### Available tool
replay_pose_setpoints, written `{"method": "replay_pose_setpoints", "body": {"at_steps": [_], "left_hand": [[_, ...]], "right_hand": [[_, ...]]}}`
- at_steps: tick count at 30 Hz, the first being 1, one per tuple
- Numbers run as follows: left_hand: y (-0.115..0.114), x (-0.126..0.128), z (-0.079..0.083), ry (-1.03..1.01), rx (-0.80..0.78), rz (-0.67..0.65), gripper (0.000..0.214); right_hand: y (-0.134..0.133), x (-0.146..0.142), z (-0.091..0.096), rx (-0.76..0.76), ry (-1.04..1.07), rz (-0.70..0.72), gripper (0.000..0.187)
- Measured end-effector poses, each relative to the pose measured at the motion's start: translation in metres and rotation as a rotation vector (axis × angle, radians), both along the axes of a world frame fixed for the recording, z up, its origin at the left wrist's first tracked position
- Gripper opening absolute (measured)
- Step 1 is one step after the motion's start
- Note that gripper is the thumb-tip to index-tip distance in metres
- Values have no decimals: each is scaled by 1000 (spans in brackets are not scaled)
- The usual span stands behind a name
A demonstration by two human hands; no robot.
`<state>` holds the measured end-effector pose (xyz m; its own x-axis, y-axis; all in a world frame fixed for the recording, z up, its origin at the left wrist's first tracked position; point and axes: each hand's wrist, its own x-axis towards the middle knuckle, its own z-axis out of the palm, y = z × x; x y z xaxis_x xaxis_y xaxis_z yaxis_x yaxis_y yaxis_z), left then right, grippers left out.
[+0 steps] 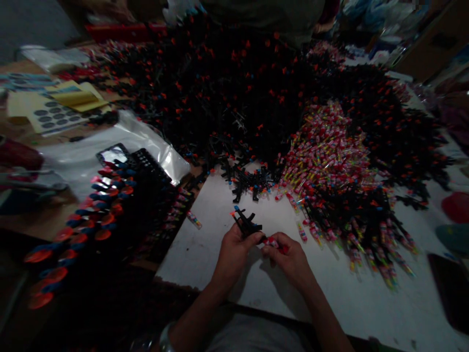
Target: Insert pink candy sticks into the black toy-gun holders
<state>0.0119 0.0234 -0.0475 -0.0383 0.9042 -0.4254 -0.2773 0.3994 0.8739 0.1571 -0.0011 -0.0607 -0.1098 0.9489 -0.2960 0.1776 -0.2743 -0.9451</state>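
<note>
My left hand (235,249) is closed around a small black toy gun (247,222) with an orange tip and a bit of blue at its far end. Close beside it, my right hand (287,254) pinches a small candy tube (271,242) with a red and pink wrapper at the rear end of the gun. The tube touches the gun; whether the two are joined I cannot tell. Both hands hover over the white tabletop (208,234). A few loose black toy guns (252,183) lie just beyond them.
A large heap of black toy guns (234,88) with orange tips covers the back. Candy tubes (330,146) are piled at the right, with guns bearing tubes (370,234) in front. At left are stacked toys with orange discs (78,239) and a plastic sheet (146,142). A dark phone-like slab (450,288) lies right.
</note>
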Motion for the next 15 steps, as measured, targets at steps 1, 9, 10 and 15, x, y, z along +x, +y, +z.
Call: {"method": "replay_pose_setpoints", "body": {"at_steps": [1, 9, 10, 15], "left_hand": [[0, 1, -1, 1, -8, 4, 23], [24, -5, 2, 260, 145, -166, 21], [34, -10, 4, 407, 211, -139, 22], [87, -30, 4, 1182, 277, -34, 32]], "right_hand": [[-2, -2, -1, 81, -90, -29, 17], [-5, 46, 13, 718, -645, -262, 18], [-3, 61, 20, 786, -752, -419, 19], [8, 91, 38, 770, -928, -718, 33]]}}
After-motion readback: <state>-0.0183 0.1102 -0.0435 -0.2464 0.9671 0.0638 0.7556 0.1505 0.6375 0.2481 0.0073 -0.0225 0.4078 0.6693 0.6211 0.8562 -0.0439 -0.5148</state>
